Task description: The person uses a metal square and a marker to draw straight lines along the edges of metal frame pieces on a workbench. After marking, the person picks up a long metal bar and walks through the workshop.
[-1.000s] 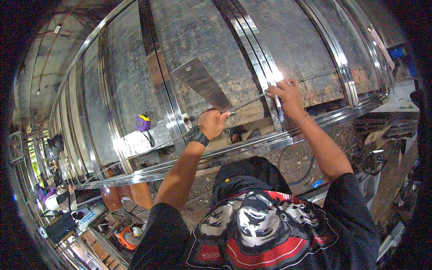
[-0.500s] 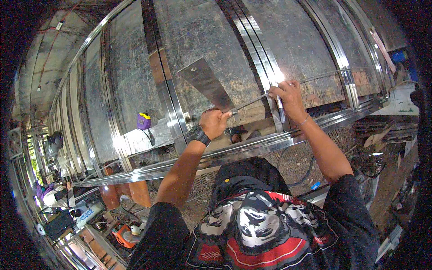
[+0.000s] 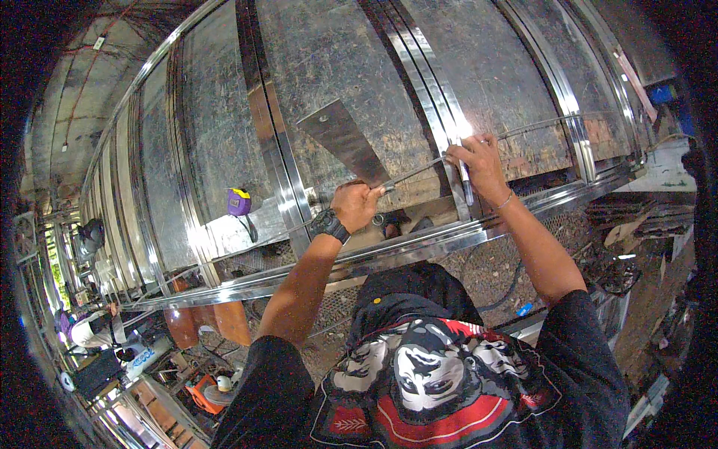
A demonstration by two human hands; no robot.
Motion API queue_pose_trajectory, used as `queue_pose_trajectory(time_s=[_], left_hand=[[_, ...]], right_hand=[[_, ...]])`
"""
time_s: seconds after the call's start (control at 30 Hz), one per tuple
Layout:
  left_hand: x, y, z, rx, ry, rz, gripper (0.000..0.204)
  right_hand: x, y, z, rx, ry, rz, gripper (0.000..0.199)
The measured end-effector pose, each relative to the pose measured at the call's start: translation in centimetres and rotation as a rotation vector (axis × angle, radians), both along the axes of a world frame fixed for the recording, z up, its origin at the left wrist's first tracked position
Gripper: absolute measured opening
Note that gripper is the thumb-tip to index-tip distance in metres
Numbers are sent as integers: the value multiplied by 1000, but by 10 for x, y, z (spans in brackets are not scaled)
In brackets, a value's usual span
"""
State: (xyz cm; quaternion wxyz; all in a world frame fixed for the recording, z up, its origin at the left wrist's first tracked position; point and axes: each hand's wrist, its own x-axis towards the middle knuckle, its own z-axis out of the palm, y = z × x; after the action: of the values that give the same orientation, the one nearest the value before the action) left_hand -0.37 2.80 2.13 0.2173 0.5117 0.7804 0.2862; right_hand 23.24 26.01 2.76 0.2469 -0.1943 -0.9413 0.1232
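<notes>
My left hand (image 3: 356, 206), with a black watch on its wrist, is closed at the near end of a flat dark metal plate (image 3: 340, 138) that has a hole near its far end. The fingers hide how the plate ends. My right hand (image 3: 481, 166) pinches a slim silver-white pen (image 3: 467, 183) over a pair of shiny metal tubes (image 3: 426, 78). A thin grey cable or rod (image 3: 419, 170) runs between my hands and on to the right across the metal frame.
A purple and yellow tape measure (image 3: 238, 201) rests on the frame to the left. A long shiny rail (image 3: 419, 243) crosses in front of me. At lower left are an orange power tool (image 3: 206, 394) and another person (image 3: 93, 327). Stacked sheets (image 3: 643, 213) stand at right.
Both hands keep their places and grips. The metal plate's far end has shifted very slightly to the right and nearer.
</notes>
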Motion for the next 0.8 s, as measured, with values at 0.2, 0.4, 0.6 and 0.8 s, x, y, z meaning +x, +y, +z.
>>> queue_pose_trajectory(time_s=[0.2, 0.4, 0.6, 0.8], left_hand=[[-1, -1, -9, 47, -4, -6, 61], [0, 0, -4, 20, -1, -7, 61], [0, -1, -6, 65, 17, -11, 62], [0, -2, -5, 15, -8, -2, 64]], right_hand=[[0, -1, 4, 11, -15, 0, 15], [1, -1, 4, -19, -33, 2, 14], [1, -1, 3, -39, -42, 0, 15], [1, -1, 5, -49, -76, 0, 17]])
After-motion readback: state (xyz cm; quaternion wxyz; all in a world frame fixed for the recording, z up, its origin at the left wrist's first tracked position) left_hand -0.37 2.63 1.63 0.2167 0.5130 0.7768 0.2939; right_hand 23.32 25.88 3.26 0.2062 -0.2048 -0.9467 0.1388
